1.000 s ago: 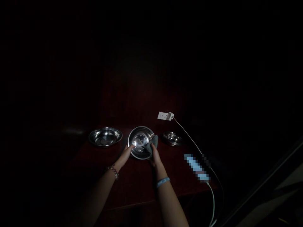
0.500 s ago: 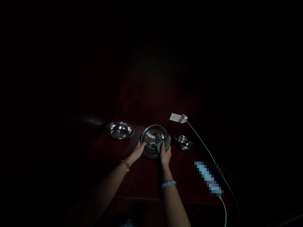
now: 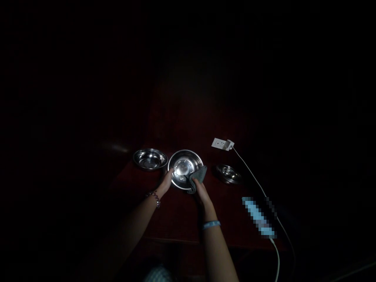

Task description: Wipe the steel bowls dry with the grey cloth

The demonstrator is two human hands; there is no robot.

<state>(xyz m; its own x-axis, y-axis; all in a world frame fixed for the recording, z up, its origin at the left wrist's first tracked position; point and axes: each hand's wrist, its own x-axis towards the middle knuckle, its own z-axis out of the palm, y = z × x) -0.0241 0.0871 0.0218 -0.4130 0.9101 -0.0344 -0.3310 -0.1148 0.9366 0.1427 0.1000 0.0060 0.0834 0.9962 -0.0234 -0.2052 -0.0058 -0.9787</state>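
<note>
A shiny metal bowl is held between my two hands, its inside facing up towards me. My left hand grips its left rim, thumb over the edge and the other fingers hidden behind. In my right hand is a grey-green cloth, pressed over the bowl's lower right rim. Close by on the left sits a second, wide metal bowl. To the right of my hands lie more shallow metal bowls, seemingly stacked.
A white power strip with a plug lies behind the right bowls. Its white cable runs down the right side. A pixelated bright blue object lies at the right. The dark red table ends at a near edge; surroundings are very dark.
The held bowl has shifted left and slightly up, close to the left bowl, and tilted so its inside catches more light. The cloth has moved with my right hand to the lower right rim.
</note>
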